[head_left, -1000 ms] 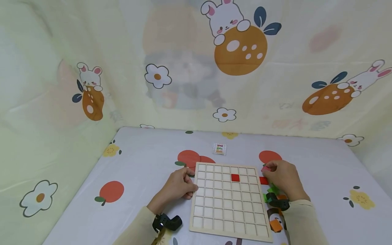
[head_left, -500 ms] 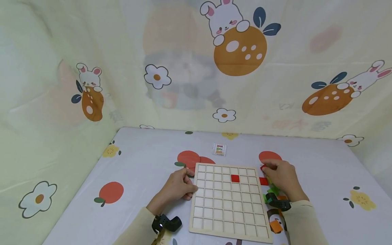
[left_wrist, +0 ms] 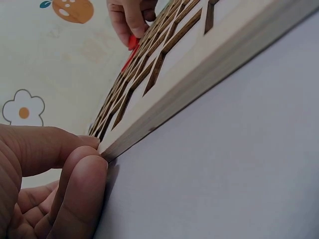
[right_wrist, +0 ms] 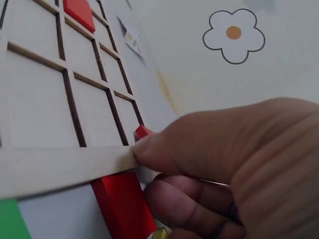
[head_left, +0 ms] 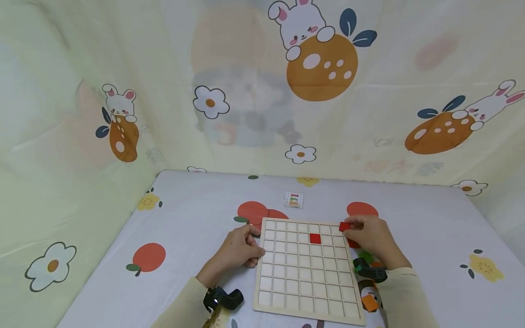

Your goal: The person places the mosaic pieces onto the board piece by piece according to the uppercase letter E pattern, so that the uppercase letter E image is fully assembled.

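Observation:
A wooden grid board (head_left: pixel 305 273) lies on the table, with one red tile (head_left: pixel 315 238) in a cell of its second row from the far edge. My left hand (head_left: pixel 238 248) pinches the board's left edge between thumb and fingers, as the left wrist view also shows (left_wrist: pixel 55 184). At the board's far right corner my right hand (head_left: pixel 375 234) pinches a red piece (head_left: pixel 344 226) above the frame. In the right wrist view, thumb and fingers (right_wrist: pixel 172 149) cover most of that piece (right_wrist: pixel 142 132). Another red block (right_wrist: pixel 127 204) lies beside the frame beneath them.
Green pieces (head_left: pixel 365 256) and orange pieces (head_left: pixel 370 303) lie along the board's right side, partly hidden by the right wrist and its black camera (head_left: pixel 371 269). A small card with a coloured grid (head_left: pixel 294 199) lies beyond the board. Patterned cloth (head_left: pixel 246 136) hangs behind the table.
My right hand has moved slightly left, bringing the red piece from beside the board over its far right corner. My left hand has stayed at the board's left edge.

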The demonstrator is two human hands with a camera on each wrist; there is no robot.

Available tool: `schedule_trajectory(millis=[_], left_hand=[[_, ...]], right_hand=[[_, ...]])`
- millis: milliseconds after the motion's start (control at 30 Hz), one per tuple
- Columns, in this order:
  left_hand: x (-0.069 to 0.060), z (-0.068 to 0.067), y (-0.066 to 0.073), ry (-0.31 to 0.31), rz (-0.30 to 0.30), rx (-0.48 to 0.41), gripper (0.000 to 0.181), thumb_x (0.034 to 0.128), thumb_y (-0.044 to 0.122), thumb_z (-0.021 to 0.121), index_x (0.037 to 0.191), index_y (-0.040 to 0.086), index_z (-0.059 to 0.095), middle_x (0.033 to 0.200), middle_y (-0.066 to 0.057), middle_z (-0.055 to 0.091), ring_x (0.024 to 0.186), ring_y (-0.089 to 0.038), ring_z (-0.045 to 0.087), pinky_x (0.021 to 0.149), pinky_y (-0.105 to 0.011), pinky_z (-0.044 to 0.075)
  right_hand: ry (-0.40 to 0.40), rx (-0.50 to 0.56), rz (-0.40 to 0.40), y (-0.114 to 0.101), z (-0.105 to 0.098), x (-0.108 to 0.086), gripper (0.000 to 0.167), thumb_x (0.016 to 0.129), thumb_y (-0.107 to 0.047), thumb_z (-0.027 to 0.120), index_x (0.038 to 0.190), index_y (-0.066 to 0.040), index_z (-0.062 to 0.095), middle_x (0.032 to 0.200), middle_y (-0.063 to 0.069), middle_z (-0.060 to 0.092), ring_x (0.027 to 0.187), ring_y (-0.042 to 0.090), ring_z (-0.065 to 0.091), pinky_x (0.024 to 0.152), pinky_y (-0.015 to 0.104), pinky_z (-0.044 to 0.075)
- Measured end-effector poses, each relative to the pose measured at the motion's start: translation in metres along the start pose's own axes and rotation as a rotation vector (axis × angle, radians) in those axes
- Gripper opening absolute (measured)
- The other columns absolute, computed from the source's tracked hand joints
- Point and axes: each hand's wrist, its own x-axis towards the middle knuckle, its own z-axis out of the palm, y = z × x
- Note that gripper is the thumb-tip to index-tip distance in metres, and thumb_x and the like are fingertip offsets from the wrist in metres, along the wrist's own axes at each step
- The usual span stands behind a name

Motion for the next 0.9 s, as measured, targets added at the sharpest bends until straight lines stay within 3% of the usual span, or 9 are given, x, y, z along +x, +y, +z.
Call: schedule_trajectory(millis=[167,333,900], left_hand=[[0.0,0.0,-0.001,0.0,0.0,-0.004,0.041,0.0881,0.003,0.08,0.123,0.0,0.058,0.075,-0.006,0.065,0.051,-0.012,0.061,0.049,-0.024,0.057],[0.0,0.001,-0.001,0.003,-0.002,-0.005,0.041,0.0882,0.003,0.08,0.123,0.0,0.059,0.075,-0.006,0.065,0.051,-0.012,0.061,0.049,-0.024,0.057],[-0.001,0.0,0.001,0.001,0.007,-0.004,0.042,0.0883,0.003,0.08,0.124,-0.001,0.058,0.076,-0.006,0.065,0.051,-0.011,0.061,0.049,-0.024,0.057]], right_hand=[[-0.014,-0.053,-0.034,-0.005,-0.001,0.0,0.035,0.092,-0.016,0.077,0.117,0.007,0.072,0.097,0.013,0.07,0.09,0.028,0.06,0.07,0.033,0.056],[-0.014,-0.087,-0.037,-0.009,-0.001,0.0,0.034,0.091,-0.017,0.078,0.114,0.008,0.073,0.094,0.012,0.07,0.088,0.027,0.059,0.068,0.031,0.056],[-0.056,0.021,-0.138,-0.038,0.025,0.001,0.026,0.088,-0.015,0.078,0.111,-0.002,0.076,0.093,0.004,0.066,0.086,0.021,0.058,0.07,0.031,0.053]])
